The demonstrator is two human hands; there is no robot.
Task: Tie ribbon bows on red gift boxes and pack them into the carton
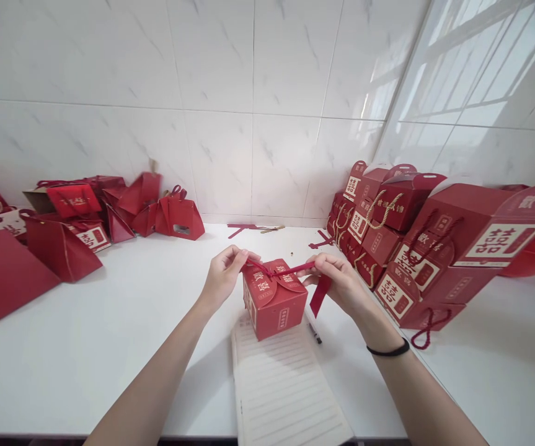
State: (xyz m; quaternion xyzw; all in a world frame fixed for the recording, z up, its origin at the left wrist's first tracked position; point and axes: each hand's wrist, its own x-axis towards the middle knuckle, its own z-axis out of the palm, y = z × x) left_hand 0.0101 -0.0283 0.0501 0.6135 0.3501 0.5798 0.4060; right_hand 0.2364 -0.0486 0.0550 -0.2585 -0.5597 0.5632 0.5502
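Note:
A small red gift box [279, 303] with pale lettering sits between my hands, over the far end of a lined notebook [286, 384]. Across its folded top runs a dark red ribbon [290, 270], crossed at the middle. My left hand [230, 269] pinches one ribbon end at the box's left side. On the right, my right hand [335, 279] grips the other end between thumb and fingers, pulled out sideways, with a wide tail hanging below. A black band circles my right wrist. Part of a pen [314, 333] shows beside the box.
Stacked red boxes with rope handles [416, 260] stand on the right. Several red bags and boxes [72, 229] crowd the left, including a small handled one [180, 214]. Ribbon scraps [243, 229] lie near the tiled wall [221, 161]. The white table [146, 310] ends at the front.

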